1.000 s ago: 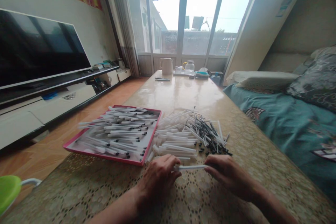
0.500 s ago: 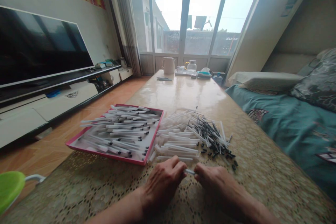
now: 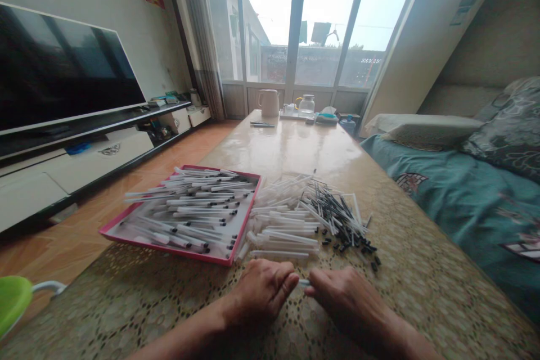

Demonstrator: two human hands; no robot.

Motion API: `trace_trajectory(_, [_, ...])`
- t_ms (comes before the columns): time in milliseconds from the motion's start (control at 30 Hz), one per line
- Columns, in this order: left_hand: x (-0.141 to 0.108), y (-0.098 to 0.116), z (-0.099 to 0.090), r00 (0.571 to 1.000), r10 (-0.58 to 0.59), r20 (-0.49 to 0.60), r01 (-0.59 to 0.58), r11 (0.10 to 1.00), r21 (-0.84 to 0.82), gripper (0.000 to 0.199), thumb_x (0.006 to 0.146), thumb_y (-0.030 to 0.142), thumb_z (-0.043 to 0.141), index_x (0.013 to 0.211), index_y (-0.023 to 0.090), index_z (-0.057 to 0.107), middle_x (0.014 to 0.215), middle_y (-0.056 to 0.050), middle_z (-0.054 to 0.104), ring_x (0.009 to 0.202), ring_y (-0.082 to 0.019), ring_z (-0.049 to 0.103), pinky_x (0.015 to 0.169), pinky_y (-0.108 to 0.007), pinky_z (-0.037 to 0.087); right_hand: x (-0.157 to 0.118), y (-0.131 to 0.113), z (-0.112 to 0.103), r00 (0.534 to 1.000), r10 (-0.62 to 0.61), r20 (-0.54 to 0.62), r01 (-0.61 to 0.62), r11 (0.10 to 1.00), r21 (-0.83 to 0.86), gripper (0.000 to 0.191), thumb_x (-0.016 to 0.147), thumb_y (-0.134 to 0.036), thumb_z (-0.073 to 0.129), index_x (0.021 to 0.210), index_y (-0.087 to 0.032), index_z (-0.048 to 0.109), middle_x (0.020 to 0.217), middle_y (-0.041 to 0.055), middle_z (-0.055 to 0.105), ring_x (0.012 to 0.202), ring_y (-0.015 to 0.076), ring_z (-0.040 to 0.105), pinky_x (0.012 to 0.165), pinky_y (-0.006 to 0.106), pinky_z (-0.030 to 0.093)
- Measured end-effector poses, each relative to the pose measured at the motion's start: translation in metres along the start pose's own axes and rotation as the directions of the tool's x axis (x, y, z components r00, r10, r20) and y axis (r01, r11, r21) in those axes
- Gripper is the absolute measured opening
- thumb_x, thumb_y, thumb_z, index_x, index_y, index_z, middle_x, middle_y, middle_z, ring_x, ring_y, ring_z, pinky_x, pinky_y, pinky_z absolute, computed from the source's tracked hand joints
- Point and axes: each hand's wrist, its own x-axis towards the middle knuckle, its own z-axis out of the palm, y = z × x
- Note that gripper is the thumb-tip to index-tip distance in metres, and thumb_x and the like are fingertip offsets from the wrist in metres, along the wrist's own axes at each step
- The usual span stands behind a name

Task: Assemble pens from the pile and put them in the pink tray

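Note:
My left hand (image 3: 262, 292) and my right hand (image 3: 348, 299) are close together above the table's near edge. Between them, only a short piece of a white plastic pen tube (image 3: 304, 282) shows; the rest is hidden inside my fingers. Just beyond my left hand lies a heap of loose white tubes (image 3: 282, 226). To its right are black-tipped pen refills (image 3: 337, 215) and scattered small black parts (image 3: 349, 248). A pink-rimmed tray (image 3: 169, 251) to the left holds several assembled white pens (image 3: 189, 207).
A long glossy table (image 3: 295, 149) with a lace cloth runs towards a glass door. At its far end stand a white jug (image 3: 269, 103) and a glass teapot (image 3: 306, 106). A TV (image 3: 67, 67) is on the left, a teal-covered bed (image 3: 447, 202) on the right, and a green cup (image 3: 12, 304) at lower left.
My hands have moved closer together around the white tube, and much less of it shows between them now. The tray and heaps look unchanged.

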Motion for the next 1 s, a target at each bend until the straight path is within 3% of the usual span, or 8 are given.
trace_trajectory(233, [0.002,0.001,-0.013,0.978,-0.208,0.029,0.197,0.858,-0.474,0.043,0.092,0.044,0.027,0.056,0.021,0.030,0.050,0.005,0.032,0.046,-0.010,0.032,0.047,-0.024,0.023,-0.005,0.016,-0.014,0.991,-0.069,-0.119,0.058,0.994,-0.090,0.019,0.093,-0.025,0.046,0.075,-0.022,0.047,0.059,-0.0032,0.057,0.049,0.0128,0.055,0.047,0.029,0.019])
trace_trajectory(367, [0.005,-0.004,-0.016,0.921,-0.386,0.045,0.295,0.620,-0.727,0.049,0.087,0.058,0.032,0.055,0.021,0.034,0.047,0.007,0.028,0.042,-0.008,0.024,0.041,-0.023,0.019,-0.019,0.048,-0.011,0.925,0.178,-0.336,-0.183,0.983,0.016,0.031,0.099,-0.031,0.031,0.073,-0.022,0.044,0.051,-0.0044,0.049,0.040,0.0103,0.048,0.045,0.026,0.025])
trace_trajectory(533, [0.009,-0.005,-0.014,0.834,-0.550,-0.030,0.302,0.502,-0.810,0.040,0.085,0.053,0.043,0.086,0.015,0.056,0.048,0.008,0.037,0.039,-0.008,0.034,0.037,-0.019,0.026,-0.014,0.042,-0.007,0.941,0.277,-0.193,-0.233,0.947,0.222,0.028,0.099,-0.030,0.028,0.078,-0.022,0.045,0.065,-0.0005,0.057,0.054,0.0129,0.055,0.052,0.024,0.034])
trace_trajectory(633, [0.008,-0.007,-0.017,0.749,-0.638,-0.178,0.238,0.510,-0.827,0.046,0.085,0.043,0.047,0.121,0.014,0.044,0.066,0.002,0.054,0.051,-0.013,0.052,0.041,-0.021,0.039,-0.008,0.029,-0.009,0.959,0.258,-0.120,-0.218,0.938,0.271,0.025,0.098,-0.028,0.029,0.082,-0.021,0.047,0.067,-0.0005,0.058,0.054,0.0125,0.055,0.051,0.023,0.034])
trace_trajectory(733, [0.006,-0.007,-0.017,0.715,-0.626,-0.311,0.151,0.573,-0.805,0.051,0.083,0.033,0.053,0.129,0.019,0.037,0.090,-0.004,0.058,0.068,-0.015,0.060,0.053,-0.025,0.049,-0.004,0.022,-0.010,0.953,0.274,-0.130,-0.224,0.925,0.308,0.020,0.098,-0.027,0.032,0.088,-0.021,0.049,0.072,0.0006,0.062,0.059,0.0134,0.059,0.053,0.023,0.036])
trace_trajectory(800, [0.005,-0.004,-0.013,0.763,-0.584,-0.279,0.123,0.554,-0.824,0.044,0.081,0.031,0.058,0.121,0.020,0.044,0.088,-0.002,0.057,0.067,-0.014,0.060,0.054,-0.025,0.049,-0.003,0.019,-0.010,0.950,0.273,-0.149,-0.214,0.921,0.324,0.018,0.097,-0.024,0.034,0.086,-0.021,0.049,0.074,0.0012,0.062,0.062,0.0137,0.060,0.056,0.023,0.037])
trace_trajectory(900, [0.006,0.004,-0.004,0.892,-0.452,-0.010,0.177,0.369,-0.912,0.039,0.074,0.031,0.067,0.106,0.018,0.051,0.077,0.000,0.057,0.063,-0.014,0.061,0.049,-0.024,0.049,-0.001,0.015,-0.006,0.970,0.212,-0.119,-0.166,0.936,0.310,0.019,0.096,-0.022,0.036,0.082,-0.021,0.049,0.071,0.0000,0.061,0.059,0.0126,0.058,0.054,0.022,0.036])
trace_trajectory(1000, [0.008,0.012,0.002,0.928,-0.344,0.142,0.224,0.213,-0.951,0.040,0.070,0.031,0.072,0.100,0.016,0.053,0.071,0.001,0.060,0.058,-0.013,0.061,0.050,-0.023,0.049,0.002,0.009,-0.001,0.983,0.167,-0.079,-0.136,0.944,0.302,0.018,0.095,-0.022,0.040,0.079,-0.020,0.050,0.069,-0.0002,0.061,0.057,0.0127,0.058,0.051,0.022,0.034])
